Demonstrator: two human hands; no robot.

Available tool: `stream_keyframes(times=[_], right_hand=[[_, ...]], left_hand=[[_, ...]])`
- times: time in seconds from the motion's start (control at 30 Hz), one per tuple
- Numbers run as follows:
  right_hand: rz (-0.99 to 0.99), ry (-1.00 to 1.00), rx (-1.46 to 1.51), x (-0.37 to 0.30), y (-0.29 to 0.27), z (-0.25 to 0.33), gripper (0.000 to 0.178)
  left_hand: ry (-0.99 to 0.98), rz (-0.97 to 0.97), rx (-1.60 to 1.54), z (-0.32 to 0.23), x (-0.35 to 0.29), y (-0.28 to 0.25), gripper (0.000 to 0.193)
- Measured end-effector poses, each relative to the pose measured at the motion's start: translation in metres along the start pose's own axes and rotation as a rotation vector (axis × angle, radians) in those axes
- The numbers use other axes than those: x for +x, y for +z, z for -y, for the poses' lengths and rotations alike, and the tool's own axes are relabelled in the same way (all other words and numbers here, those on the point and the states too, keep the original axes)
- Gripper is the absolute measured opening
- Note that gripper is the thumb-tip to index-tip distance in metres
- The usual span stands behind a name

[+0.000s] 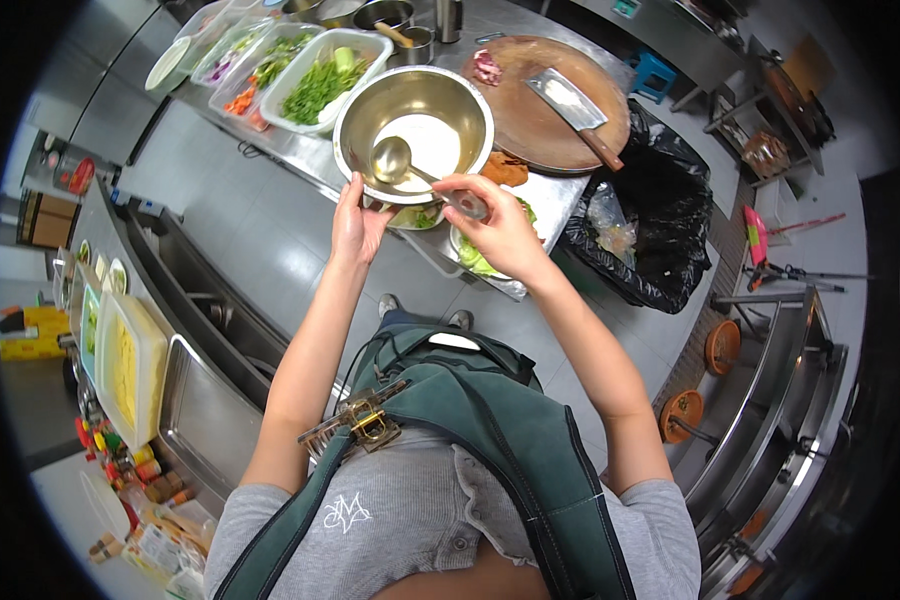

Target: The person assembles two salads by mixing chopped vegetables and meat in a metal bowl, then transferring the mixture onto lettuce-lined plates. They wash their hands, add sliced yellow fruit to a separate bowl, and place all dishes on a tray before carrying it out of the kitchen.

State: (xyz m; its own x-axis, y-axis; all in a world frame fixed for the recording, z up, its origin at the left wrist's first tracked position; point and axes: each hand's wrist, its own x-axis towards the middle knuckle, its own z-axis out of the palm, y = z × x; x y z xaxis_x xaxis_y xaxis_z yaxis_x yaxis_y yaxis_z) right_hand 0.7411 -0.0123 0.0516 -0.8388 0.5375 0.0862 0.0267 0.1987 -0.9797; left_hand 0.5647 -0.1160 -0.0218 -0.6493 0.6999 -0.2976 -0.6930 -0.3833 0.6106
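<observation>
A steel mixing bowl (348, 135) is in front of me at the table's near edge, with some white stuff (432, 140) in its bottom. My left hand (356, 228) grips the bowl by its near left rim, thumb at the edge and fingers underneath. In my right hand (498, 226) is a ladle (391, 158), held by its handle, with its round scoop inside the bowl. Behind my hands, partly hidden, are leafy greens (475, 258) in a container and a brown piece of food (505, 168).
A round wooden chopping board (510, 100) carries a cleaver (567, 100) and a bit of raw meat (487, 68). Plastic tubs of cut vegetables (325, 85) stand at the left. A bin lined with black plastic (670, 190) stands right of the table; a steel counter (210, 420) runs along my left.
</observation>
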Motion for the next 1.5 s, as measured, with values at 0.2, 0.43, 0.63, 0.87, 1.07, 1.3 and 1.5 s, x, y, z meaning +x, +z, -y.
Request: stream_keyframes(times=[0.2,0.43,0.63,0.87,1.07,1.3,1.5], right_hand=[[-0.069,-0.081,-0.115,0.028,-0.026,-0.007,0.03],[-0.155,-0.086,-1.115,0.032,0.025,-0.147,0.014],[0.027,0.078,-1.464,0.057,0.054,-0.19,0.014],[0.122,0.064,-1.55,0.064,0.053,-0.181,0.015],[0.142,0.072,-1.555,0.074,0.056,-0.178,0.012],[-0.036,0.085,-1.403,0.063,0.039,-0.137,0.011],[-0.231,0.485,-0.986,0.006,-0.027,-0.116,0.014]], left_hand=[[0.025,-0.056,-0.054,-0.029,0.001,-0.018,0.039],[0.057,-0.04,-0.005,-0.069,0.005,-0.044,0.036],[0.044,-0.011,0.022,-0.105,0.019,-0.063,0.033],[-0.026,0.032,-0.021,-0.128,0.045,-0.071,0.045],[-0.056,0.068,0.0,-0.125,0.059,-0.071,0.038],[-0.071,0.063,0.008,-0.121,0.057,-0.071,0.034],[-0.064,0.043,0.0,-0.116,0.051,-0.08,0.034]])
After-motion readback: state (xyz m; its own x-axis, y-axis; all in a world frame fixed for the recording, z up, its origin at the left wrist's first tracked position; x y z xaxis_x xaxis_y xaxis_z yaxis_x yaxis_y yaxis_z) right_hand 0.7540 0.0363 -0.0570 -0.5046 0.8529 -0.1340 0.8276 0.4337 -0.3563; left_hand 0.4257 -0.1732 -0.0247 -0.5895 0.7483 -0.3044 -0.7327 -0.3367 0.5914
